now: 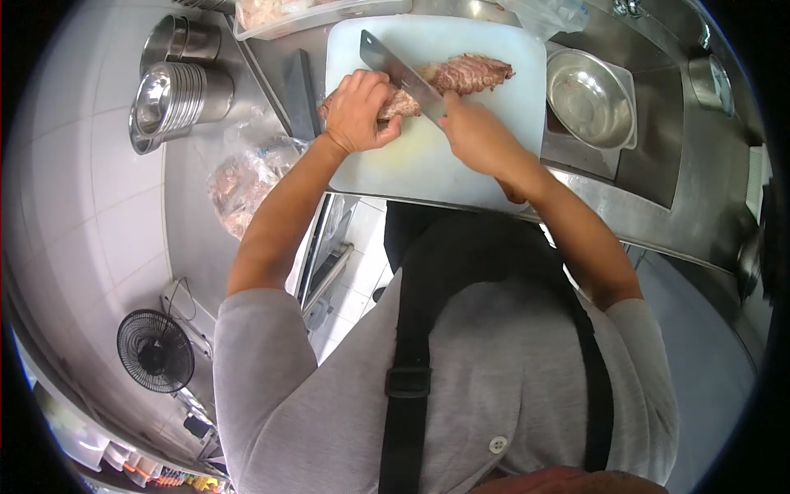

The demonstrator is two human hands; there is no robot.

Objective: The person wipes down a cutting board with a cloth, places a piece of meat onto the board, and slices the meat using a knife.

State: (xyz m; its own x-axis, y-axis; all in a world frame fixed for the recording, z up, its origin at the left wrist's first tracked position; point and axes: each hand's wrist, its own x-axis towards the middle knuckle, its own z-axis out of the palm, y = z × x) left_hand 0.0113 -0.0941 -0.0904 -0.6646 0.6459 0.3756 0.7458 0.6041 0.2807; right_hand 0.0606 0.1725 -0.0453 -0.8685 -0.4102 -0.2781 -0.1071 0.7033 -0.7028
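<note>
My right hand (477,136) is closed around the handle of a broad-bladed cleaver (395,70), whose blade slants up and left across the meat. On the blade's right side lies a browned, ridged piece of meat (467,74). Another stretch of meat (401,104) is under my left hand (360,111), whose curled fingers press it down beside the blade. Whether the two parts are fully cut apart I cannot tell. Both rest on a white cutting board (485,169). The cleaver's handle is mostly hidden in my grip.
Left of the board lie a dark flat bar-shaped object (301,95) and a plastic bag of meat (247,185). Nested metal bowls (169,99) stand farther left. A plastic tub (321,18) sits behind the board. On the right, a metal bowl (591,97) stands at the sink (654,156).
</note>
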